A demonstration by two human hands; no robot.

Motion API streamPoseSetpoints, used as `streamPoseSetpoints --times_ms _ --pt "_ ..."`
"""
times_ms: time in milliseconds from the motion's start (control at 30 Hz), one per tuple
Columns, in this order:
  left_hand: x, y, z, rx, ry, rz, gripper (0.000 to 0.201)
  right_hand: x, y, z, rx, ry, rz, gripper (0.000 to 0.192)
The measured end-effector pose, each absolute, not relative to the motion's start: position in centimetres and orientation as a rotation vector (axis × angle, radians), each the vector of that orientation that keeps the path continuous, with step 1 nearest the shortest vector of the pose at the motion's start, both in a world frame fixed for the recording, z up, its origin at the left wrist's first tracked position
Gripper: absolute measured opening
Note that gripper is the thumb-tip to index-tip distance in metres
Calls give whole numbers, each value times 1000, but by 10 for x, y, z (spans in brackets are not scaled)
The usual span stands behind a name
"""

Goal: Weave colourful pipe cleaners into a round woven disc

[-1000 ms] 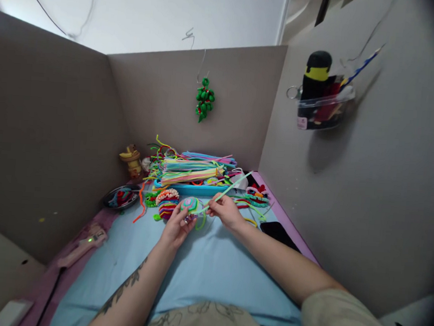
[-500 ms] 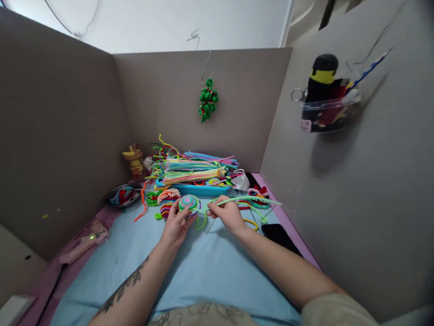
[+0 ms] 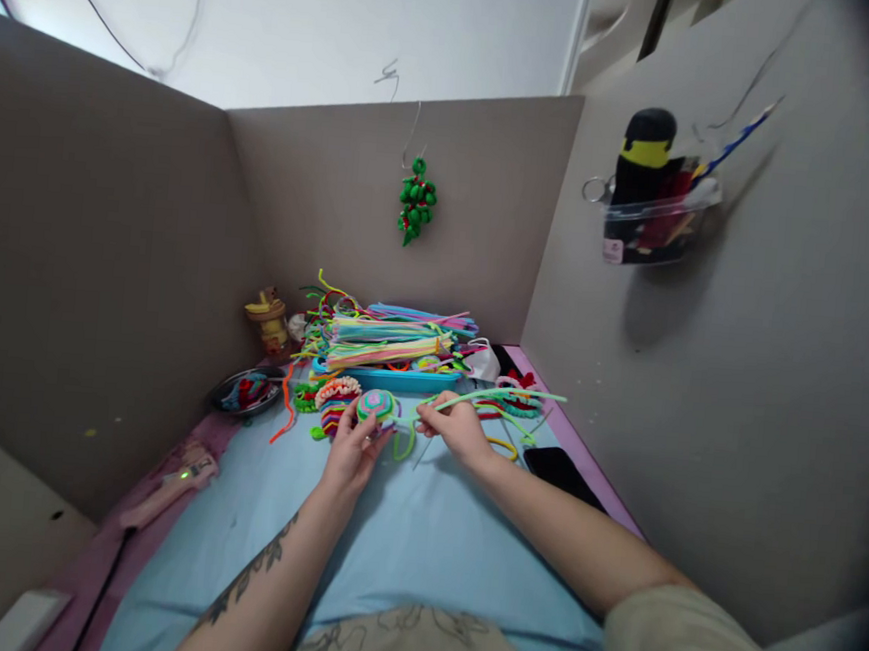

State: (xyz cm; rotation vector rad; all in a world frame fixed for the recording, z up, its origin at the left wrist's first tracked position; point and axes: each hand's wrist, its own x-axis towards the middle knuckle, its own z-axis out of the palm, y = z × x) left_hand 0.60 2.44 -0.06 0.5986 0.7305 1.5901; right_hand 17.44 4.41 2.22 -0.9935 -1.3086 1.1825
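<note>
My left hand (image 3: 353, 450) holds a small round coil (image 3: 377, 403) of wound pipe cleaners, teal and green with a pink middle, just above the light blue cloth (image 3: 387, 543). A light green pipe cleaner (image 3: 496, 397) runs from that coil to the right, and my right hand (image 3: 457, 428) pinches it close to the coil. Its free end points right, nearly level. A striped coiled piece (image 3: 334, 403) lies just left of the coil.
A blue tray (image 3: 390, 374) heaped with coloured pipe cleaners stands behind the hands. A metal dish (image 3: 245, 391) and a yellow figure (image 3: 269, 321) are at the back left, a glue gun (image 3: 166, 485) at the left, a black phone (image 3: 563, 468) at the right. Cardboard walls enclose the desk.
The green pipe cleaner's free end has swung down from pointing up and back to lying nearly level toward the right. Both hands have stayed in place.
</note>
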Motion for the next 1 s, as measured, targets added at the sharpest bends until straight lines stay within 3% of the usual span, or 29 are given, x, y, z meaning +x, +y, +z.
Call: streamPoseSetpoints --times_ms 700,1000 --pt "17 14 4 743 757 1610 55 166 36 17 -899 -1349 1148 25" --pt "19 12 4 783 735 1565 57 162 27 21 -934 -1722 717 6"
